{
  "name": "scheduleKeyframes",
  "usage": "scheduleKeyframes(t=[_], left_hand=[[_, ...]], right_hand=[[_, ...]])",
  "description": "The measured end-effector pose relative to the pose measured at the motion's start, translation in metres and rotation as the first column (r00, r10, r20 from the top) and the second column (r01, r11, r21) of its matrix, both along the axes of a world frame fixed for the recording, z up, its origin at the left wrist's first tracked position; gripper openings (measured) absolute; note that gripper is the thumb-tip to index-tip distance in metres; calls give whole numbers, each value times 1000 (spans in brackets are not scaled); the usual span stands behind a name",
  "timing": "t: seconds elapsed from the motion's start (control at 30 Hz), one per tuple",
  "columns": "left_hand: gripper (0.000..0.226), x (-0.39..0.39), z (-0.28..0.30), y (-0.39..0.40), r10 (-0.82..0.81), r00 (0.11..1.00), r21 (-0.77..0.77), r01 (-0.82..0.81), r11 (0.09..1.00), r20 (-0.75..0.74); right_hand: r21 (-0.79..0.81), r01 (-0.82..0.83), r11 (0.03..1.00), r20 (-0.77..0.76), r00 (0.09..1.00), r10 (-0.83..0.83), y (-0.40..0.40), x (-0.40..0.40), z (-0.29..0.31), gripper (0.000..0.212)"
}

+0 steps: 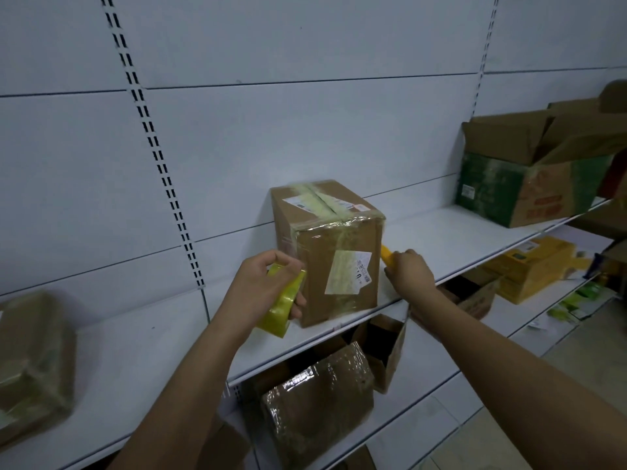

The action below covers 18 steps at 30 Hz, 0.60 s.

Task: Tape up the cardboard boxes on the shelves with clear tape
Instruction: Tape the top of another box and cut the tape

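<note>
The left hand (263,286) grips a tape roll (283,305) against the left edge of a taped box (334,252) on the shelf (451,239). Just right of the box, the right hand (409,271) grips a yellow handle (387,255). An open box (529,171) stands well right of that grip.

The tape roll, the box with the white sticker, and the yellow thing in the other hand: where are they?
tape roll (283,308): head view, on its shiny outer band.
box (339,266): head view, on its front face.
yellow tool (386,255): head view, on the part sticking out above the right hand (409,269).
</note>
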<state>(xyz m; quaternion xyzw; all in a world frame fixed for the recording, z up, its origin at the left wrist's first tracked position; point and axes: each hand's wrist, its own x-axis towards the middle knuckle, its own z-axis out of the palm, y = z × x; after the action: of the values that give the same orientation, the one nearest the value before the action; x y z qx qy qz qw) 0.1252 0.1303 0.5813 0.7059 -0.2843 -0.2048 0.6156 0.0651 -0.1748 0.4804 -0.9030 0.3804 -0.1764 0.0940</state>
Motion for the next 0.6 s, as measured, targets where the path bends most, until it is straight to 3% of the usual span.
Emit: scheduleKeyframes(t=[0.1,0.17,0.23,0.3,0.37,0.43,0.5,0.6], left_hand=[[14,0,-1,-2,-12,1000,30,12,999,10],[14,1,1,-1,-20,1000,46,20,999,18],[14,1,6,1,-34,999,52,32,998,26],[15,-1,14,2,-55,998,48,53,997,44],[15,-5,25,1,-85,994,53,81,995,75],[13,-10,34,-4,-119,985,75,110,991,123],[10,-13,41,-10,-151,973,99,135,986,175],[6,-16,49,-12,-206,943,143,173,974,260]], right_hand=[[-143,-52,988,-193,981,24,4,6,-13,34],[-66,-19,998,-185,983,7,6,2,-13,37],[32,43,999,184,982,-48,14,-8,4,34],[97,54,994,647,756,-105,38,-22,38,28],[46,-139,989,804,592,46,80,-37,84,18],[44,-511,859,732,601,320,122,-45,123,16],[128,-684,718,563,646,515,146,-42,143,26],[262,-689,675,631,652,421,144,-35,153,11]])
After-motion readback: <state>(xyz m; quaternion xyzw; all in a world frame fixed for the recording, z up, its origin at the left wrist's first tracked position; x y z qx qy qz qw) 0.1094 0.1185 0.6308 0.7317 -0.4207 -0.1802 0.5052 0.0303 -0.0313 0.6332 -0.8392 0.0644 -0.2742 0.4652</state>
